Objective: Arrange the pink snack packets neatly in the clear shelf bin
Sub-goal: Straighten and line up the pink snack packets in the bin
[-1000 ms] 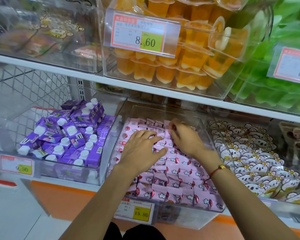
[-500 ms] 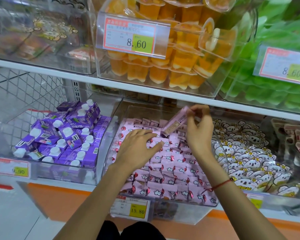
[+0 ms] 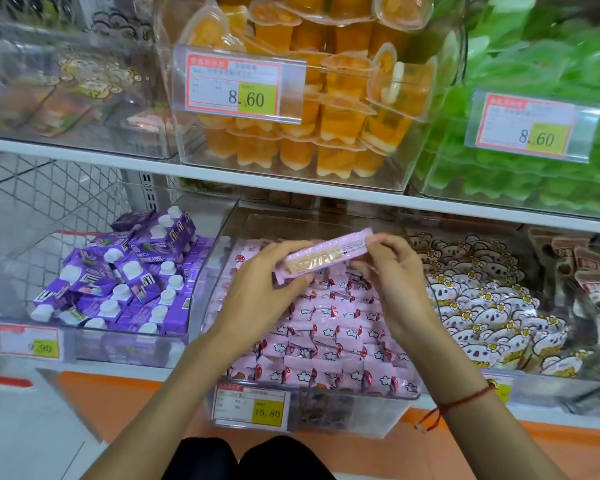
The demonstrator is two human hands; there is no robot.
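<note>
**Two hands, one pink packet**

Holding a long pink snack packet [image 3: 323,259] up over the clear shelf bin [image 3: 326,400], tilted, right end higher. Left hand [image 3: 260,289] curled round the lower end, right hand [image 3: 392,271] pinching the upper end at the fingertips. Right below the grip, rows of pink snack packets [image 3: 329,344] filling the bin. Left of the grip, purple drink cartons [image 3: 125,278]; right of it, koala-print packets [image 3: 482,299].

pink packets [image 3: 326,327] with white clouds, purple cartons [image 3: 118,278] white-capped, orange jelly cups [image 3: 291,147], green packs [image 3: 534,188].
</note>
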